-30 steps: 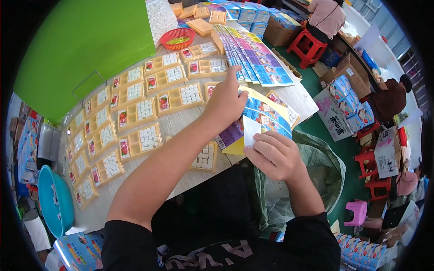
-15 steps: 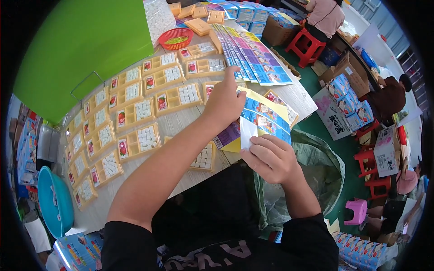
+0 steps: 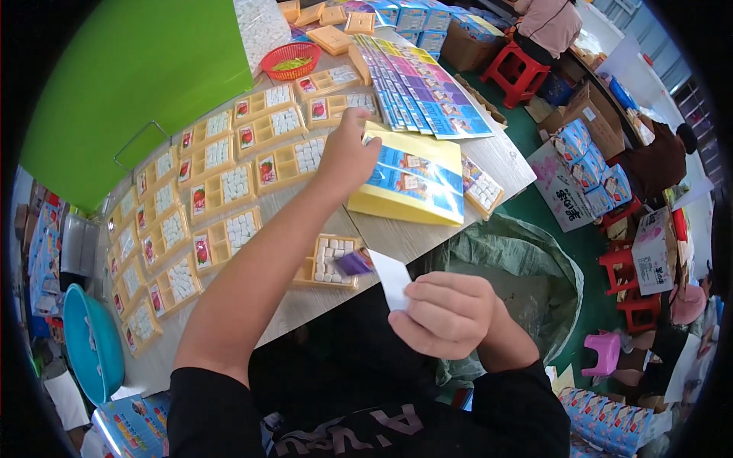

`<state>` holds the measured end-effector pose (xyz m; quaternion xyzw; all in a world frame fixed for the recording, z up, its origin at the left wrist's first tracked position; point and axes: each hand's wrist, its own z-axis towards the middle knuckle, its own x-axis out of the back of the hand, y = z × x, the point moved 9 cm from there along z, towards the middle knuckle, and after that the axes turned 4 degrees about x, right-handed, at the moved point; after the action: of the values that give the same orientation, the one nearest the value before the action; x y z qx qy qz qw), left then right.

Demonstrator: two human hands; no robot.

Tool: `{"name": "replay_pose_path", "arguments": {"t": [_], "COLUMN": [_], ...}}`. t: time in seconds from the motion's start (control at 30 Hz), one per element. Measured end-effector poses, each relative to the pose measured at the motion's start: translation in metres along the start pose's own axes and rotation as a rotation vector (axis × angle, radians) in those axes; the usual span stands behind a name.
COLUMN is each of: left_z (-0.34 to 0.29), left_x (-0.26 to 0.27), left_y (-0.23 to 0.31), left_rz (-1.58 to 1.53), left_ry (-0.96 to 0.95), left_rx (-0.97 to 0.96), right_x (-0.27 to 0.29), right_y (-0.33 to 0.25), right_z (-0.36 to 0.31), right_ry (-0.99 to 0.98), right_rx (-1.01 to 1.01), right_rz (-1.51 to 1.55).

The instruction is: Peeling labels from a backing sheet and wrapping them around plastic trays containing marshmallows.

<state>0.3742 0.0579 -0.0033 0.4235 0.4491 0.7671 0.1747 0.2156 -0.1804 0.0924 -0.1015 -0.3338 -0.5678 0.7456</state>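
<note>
My left hand (image 3: 350, 159) grips the left edge of a printed sheet (image 3: 416, 179), blue with yellow borders, which lies at the table's right side. Nearer to me, my right hand (image 3: 450, 313) pinches a white slip (image 3: 392, 281) between thumb and fingers. A purple printed piece (image 3: 355, 262) shows at the slip's far end; I cannot tell whether they are one piece. Just under it sits a cream plastic tray (image 3: 334, 259) of small white blocks at the table's front edge. Another filled tray (image 3: 483, 188) pokes out right of the sheet.
Rows of cream trays (image 3: 237, 187) with white blocks and strawberry cards cover the table's left. Behind are a red basket (image 3: 291, 61), fanned printed sheets (image 3: 427, 84) and a green panel (image 3: 137, 84). A green plastic bag (image 3: 519, 282) hangs right of me; a teal tub (image 3: 93, 343) stands left.
My right hand has come down toward me with the white slip, away from the printed sheet. My left hand has shifted left, and the sheet now shows more of its face.
</note>
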Motion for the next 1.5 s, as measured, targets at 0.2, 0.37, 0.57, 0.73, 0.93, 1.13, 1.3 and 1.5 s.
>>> {"name": "replay_pose_path", "arguments": {"t": [0.2,0.37,0.57,0.73,0.93,1.13,1.3,1.5], "left_z": [-0.016,-0.036,-0.047,-0.049,-0.052,-0.05,-0.047,-0.016], "left_x": [-0.015,-0.031,-0.038,-0.046,-0.063,-0.096,-0.099,-0.086], "left_y": [0.011,0.023,0.033,0.045,0.069,0.079,0.082,0.096], "left_rz": [0.049,0.641,0.708,0.789,0.932,0.857,0.755,0.63], "left_ry": [-0.226,-0.537,-0.475,-0.463,-0.484,-0.433,-0.444,-0.472], "left_rx": [-0.028,-0.062,-0.118,-0.262,-0.542,-0.826,-0.838,-0.794], "right_x": [0.025,0.031,0.033,0.035,0.035,0.038,0.042,0.045], "right_y": [0.016,0.018,0.017,0.018,0.017,0.015,0.019,0.031], "right_z": [-0.013,-0.039,-0.076,-0.097,-0.104,-0.108,-0.114,-0.126], "right_ry": [0.103,0.159,0.254,0.297,0.283,0.318,0.317,0.325], "right_rx": [-0.187,-0.299,-0.601,-0.721,-0.761,-0.781,-0.784,-0.811], "right_rz": [0.175,0.301,0.294,0.26,0.274,0.34,0.362,0.412]}}
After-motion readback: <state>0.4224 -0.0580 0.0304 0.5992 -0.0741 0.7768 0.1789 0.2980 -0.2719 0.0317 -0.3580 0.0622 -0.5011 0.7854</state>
